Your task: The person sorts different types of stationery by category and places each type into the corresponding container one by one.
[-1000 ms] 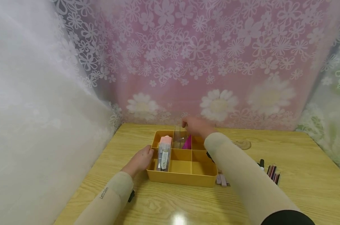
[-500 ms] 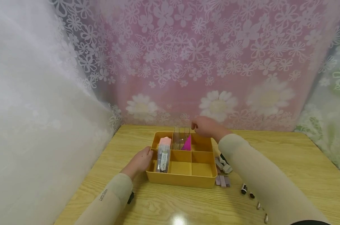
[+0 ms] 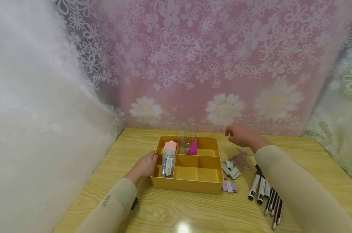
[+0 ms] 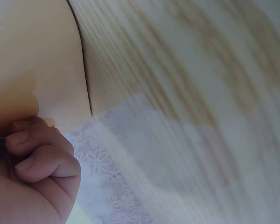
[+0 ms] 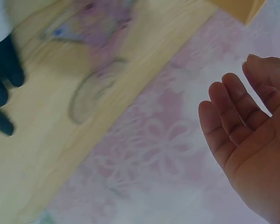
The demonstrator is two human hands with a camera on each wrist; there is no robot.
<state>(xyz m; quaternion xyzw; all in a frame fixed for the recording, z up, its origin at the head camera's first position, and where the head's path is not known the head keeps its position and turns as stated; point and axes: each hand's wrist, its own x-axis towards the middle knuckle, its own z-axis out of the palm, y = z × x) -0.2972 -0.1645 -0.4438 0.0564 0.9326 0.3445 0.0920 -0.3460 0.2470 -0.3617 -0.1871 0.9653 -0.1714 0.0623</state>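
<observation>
A yellow compartment organizer box (image 3: 187,185) sits on the table. My left hand (image 3: 143,165) grips its left wall; in the left wrist view that hand (image 4: 42,172) has its fingers curled at the box's edge. Lying across the left compartments is a pink-capped clear pouch (image 3: 169,158), its contents hard to tell. Clear rulers (image 3: 184,137) and a magenta triangular piece (image 3: 193,147) stand in the back middle compartment. My right hand (image 3: 241,134) hangs in the air right of the box, and the right wrist view shows this hand (image 5: 252,126) holding nothing, fingers loosely bent.
Right of the box lie several erasers (image 3: 232,171), a lilac block stack (image 3: 229,186), pink set squares (image 3: 241,160) and a clear protractor (image 5: 95,91). Markers (image 3: 254,186) and pencils (image 3: 275,207) lie nearer the front, partly under the right sleeve. A floral curtain (image 3: 176,64) hangs behind the table.
My right hand has moved from above the back middle compartment rightward, past the box's right side. More of the items on the right has come into view. The left hand stays on the box.
</observation>
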